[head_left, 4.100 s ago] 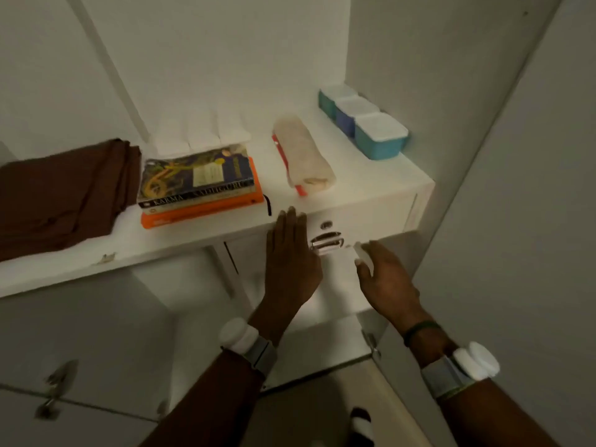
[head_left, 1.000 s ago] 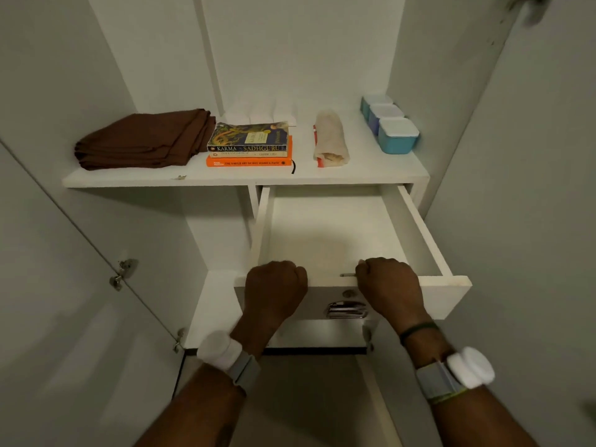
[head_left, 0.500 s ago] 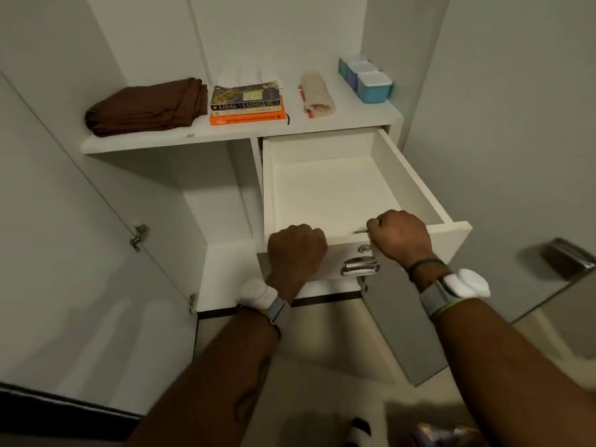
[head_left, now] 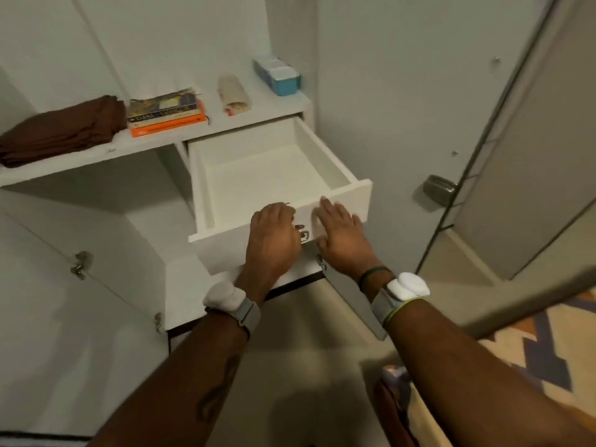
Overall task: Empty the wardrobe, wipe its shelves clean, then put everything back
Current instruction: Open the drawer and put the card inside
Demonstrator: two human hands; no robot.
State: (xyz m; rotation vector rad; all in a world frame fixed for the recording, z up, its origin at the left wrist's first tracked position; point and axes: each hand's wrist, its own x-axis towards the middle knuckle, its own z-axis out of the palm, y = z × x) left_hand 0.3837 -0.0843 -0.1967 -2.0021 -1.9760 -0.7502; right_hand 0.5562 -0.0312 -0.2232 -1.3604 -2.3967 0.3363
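The white wardrobe drawer [head_left: 361, 196] stands pulled out, and nothing lies inside it. My left hand [head_left: 274, 238] rests on its front panel, fingers curled near the metal handle [head_left: 303, 235]. My right hand [head_left: 338, 233] lies flat on the same panel with fingers spread. On the shelf [head_left: 96, 156] above lie a folded brown cloth [head_left: 61, 129], two stacked books [head_left: 166, 112], a rolled beige cloth [head_left: 233, 95] and blue lidded boxes [head_left: 279, 75].
The left wardrobe door [head_left: 64, 317] and the right door [head_left: 403, 124] stand open. A further door with a metal handle [head_left: 438, 187] is at the right. A patterned rug [head_left: 532, 343] covers the floor at lower right.
Both hands have let go of the drawer's top edge and now lie on its front panel, the right one opened flat. The view has shifted to the right and downward.
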